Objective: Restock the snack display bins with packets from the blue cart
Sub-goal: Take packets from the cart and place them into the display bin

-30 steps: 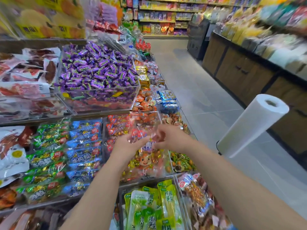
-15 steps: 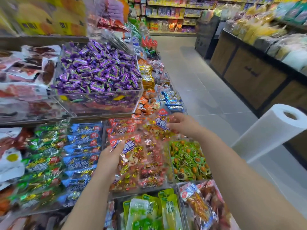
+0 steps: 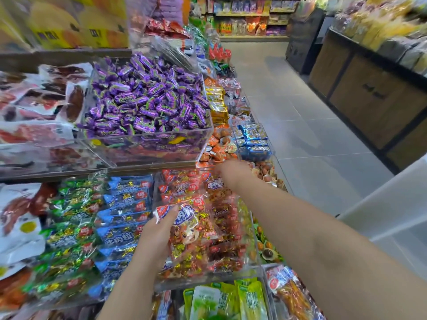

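A clear bin (image 3: 253, 262) in the lower row holds red snack packets. My left hand (image 3: 158, 234) grips the left edge of a red packet with a cartoon face (image 3: 194, 227), which lies over the near half of this bin. My right hand (image 3: 233, 173), blurred, reaches to the bin's far end and holds another red packet with a blue logo (image 3: 213, 182) there. The blue cart is out of view.
Blue packets (image 3: 122, 218) and green packets (image 3: 69, 227) fill the bins to the left. A raised clear bin of purple candies (image 3: 147, 102) sits behind. Green pouches (image 3: 228, 299) lie nearest me. A white plastic roll (image 3: 392, 215) stands at my right, beside the tiled aisle (image 3: 300, 125).
My hands have moved apart, each with a red packet. The left came down over the near part of the bin. The right went forward to its far end.
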